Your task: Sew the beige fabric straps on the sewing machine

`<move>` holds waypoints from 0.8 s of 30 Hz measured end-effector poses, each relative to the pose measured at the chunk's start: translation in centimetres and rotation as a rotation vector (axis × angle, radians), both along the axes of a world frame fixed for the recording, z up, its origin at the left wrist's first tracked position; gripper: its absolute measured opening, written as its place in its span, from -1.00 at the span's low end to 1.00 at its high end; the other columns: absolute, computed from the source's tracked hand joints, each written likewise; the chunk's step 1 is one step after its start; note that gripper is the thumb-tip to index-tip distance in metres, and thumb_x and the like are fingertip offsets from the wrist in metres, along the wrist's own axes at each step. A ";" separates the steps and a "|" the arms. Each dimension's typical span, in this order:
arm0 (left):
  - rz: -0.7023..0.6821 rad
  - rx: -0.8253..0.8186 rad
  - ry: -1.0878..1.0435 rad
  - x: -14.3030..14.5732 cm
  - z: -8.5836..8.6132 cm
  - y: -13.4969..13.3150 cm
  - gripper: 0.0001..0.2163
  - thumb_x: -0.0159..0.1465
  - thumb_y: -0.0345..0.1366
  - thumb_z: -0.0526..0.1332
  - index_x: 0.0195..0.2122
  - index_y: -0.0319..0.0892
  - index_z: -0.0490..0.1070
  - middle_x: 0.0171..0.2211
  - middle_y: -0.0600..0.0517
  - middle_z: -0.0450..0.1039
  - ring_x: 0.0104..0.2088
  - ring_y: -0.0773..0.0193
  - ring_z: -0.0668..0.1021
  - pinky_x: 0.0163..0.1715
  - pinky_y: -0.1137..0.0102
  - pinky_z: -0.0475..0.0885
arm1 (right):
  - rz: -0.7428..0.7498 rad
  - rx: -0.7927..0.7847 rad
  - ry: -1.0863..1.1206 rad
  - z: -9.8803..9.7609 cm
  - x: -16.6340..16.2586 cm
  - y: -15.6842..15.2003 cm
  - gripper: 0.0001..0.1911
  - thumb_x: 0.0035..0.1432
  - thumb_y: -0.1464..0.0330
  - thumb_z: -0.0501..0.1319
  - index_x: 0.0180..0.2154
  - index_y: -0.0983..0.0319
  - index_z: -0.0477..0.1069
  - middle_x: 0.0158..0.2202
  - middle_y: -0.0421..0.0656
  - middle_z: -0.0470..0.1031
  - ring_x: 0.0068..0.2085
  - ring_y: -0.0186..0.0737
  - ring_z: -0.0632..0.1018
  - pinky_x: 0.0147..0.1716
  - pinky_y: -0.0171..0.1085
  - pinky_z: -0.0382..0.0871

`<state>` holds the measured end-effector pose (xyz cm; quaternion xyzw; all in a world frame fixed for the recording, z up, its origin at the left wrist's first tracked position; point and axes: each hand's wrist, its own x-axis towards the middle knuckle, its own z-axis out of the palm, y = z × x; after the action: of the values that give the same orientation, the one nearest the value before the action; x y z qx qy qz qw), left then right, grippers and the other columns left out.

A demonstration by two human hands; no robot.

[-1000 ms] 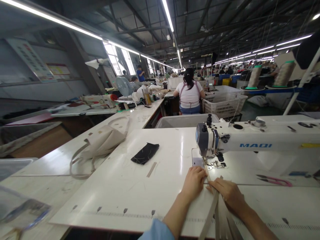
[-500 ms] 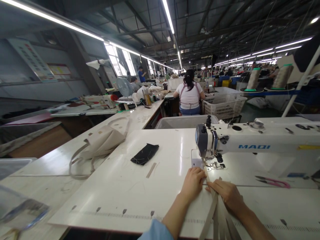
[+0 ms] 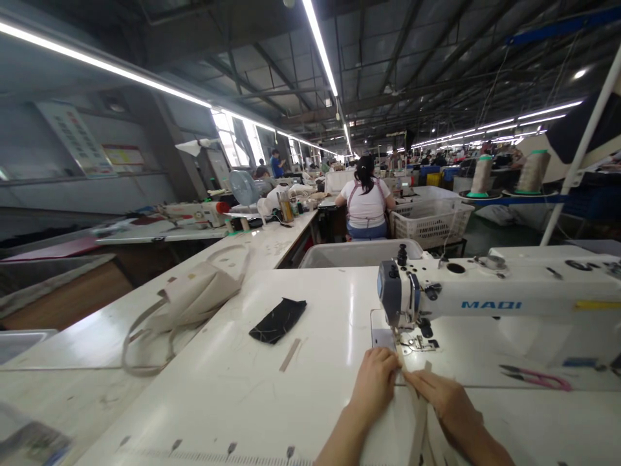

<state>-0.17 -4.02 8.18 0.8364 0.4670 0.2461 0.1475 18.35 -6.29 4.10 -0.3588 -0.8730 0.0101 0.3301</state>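
Observation:
Both my hands rest on the white sewing table (image 3: pixel 233 382) just in front of the needle of a white sewing machine (image 3: pixel 490 291). My left hand (image 3: pixel 376 378) is curled, its fingers pressing down on beige webbing strips (image 3: pixel 418 430). My right hand (image 3: pixel 444 398) pinches the same strips from the right side, fingers together. The strips run from under the presser foot (image 3: pixel 412 343) back toward me between my wrists.
A black fabric scrap (image 3: pixel 279 320) and a short beige strip (image 3: pixel 290 355) lie left of the machine. A beige bag with long handles (image 3: pixel 189 301) sits further left. Pink-handled scissors (image 3: pixel 538 377) lie at right. A person in a white top (image 3: pixel 366 200) sits ahead beside a white basket (image 3: pixel 429 220).
My head has tilted upward, so everything sits lower in view. My hands stay on the strips by the needle, hardly moved.

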 end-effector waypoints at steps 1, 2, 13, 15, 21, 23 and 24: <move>0.001 0.000 -0.002 0.0 0.0 0.0 -0.78 0.14 -0.56 0.06 -0.30 -0.16 0.41 -0.26 -0.02 0.45 -0.15 0.17 0.43 -0.11 0.26 0.30 | 0.008 -0.001 0.020 0.1 0.0 -0.1 -0.60 0.22 0.52 -0.08 0.03 0.24 0.30 -0.15 -0.10 0.49 -0.22 -0.25 0.54 -0.22 -0.31 0.47; 0.003 0.001 -0.002 0.0 0.0 0.0 -0.78 0.15 -0.56 0.06 -0.29 -0.16 0.41 -0.26 -0.02 0.45 -0.15 0.16 0.42 -0.11 0.25 0.30 | 0.011 0.010 0.042 0.2 0.1 -0.3 -0.60 0.22 0.53 -0.08 0.05 0.24 0.29 -0.12 -0.09 0.48 -0.19 -0.25 0.54 -0.19 -0.30 0.47; -0.001 0.022 0.019 0.2 0.1 -0.2 -0.82 0.22 -0.51 0.07 -0.28 -0.16 0.41 -0.25 -0.02 0.45 -0.14 0.17 0.42 -0.08 0.24 0.29 | -0.230 0.172 0.245 0.0 0.9 -0.5 -0.65 0.29 0.29 -0.03 0.05 0.19 0.32 -0.10 -0.05 0.41 -0.45 -0.42 0.50 -0.54 -0.50 0.38; -0.004 0.027 0.027 0.2 0.3 -0.2 -0.82 0.22 -0.50 0.06 -0.28 -0.16 0.41 -0.26 -0.02 0.45 -0.15 0.18 0.42 -0.09 0.24 0.30 | -0.237 0.128 0.245 0.2 0.9 -0.7 -0.63 0.30 0.24 -0.05 0.03 0.19 0.34 -0.22 -0.09 0.40 -0.50 -0.45 0.46 -0.58 -0.52 0.32; -0.008 0.032 0.043 0.5 0.6 0.0 -0.82 0.20 -0.53 0.07 -0.31 -0.17 0.41 -0.28 -0.02 0.44 -0.17 0.18 0.43 -0.12 0.27 0.31 | -0.210 0.022 0.103 1.1 0.7 -1.2 -0.69 0.30 0.27 -0.01 -0.01 0.19 0.35 -0.46 -0.21 0.32 -0.45 -0.36 0.46 -0.50 -0.42 0.30; -0.012 0.032 0.048 0.5 0.6 0.0 -0.83 0.19 -0.53 0.08 -0.31 -0.17 0.40 -0.27 -0.02 0.44 -0.15 0.18 0.44 -0.11 0.27 0.31 | -0.232 0.044 0.060 0.9 0.7 -1.0 -0.68 0.32 0.29 -0.03 0.03 0.19 0.31 -0.43 -0.20 0.34 -0.42 -0.33 0.47 -0.51 -0.39 0.27; -0.012 0.033 0.047 0.5 0.5 0.0 -0.82 0.19 -0.53 0.08 -0.30 -0.17 0.40 -0.27 -0.02 0.44 -0.15 0.18 0.44 -0.10 0.27 0.31 | -0.229 0.052 0.046 0.8 0.7 -0.9 -0.67 0.32 0.29 -0.05 0.05 0.20 0.29 -0.41 -0.19 0.35 -0.41 -0.32 0.47 -0.52 -0.39 0.27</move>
<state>0.35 -4.03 8.70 0.8472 0.4611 0.2331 0.1240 19.00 -7.22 4.88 -0.4471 -0.8185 -0.0423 0.3582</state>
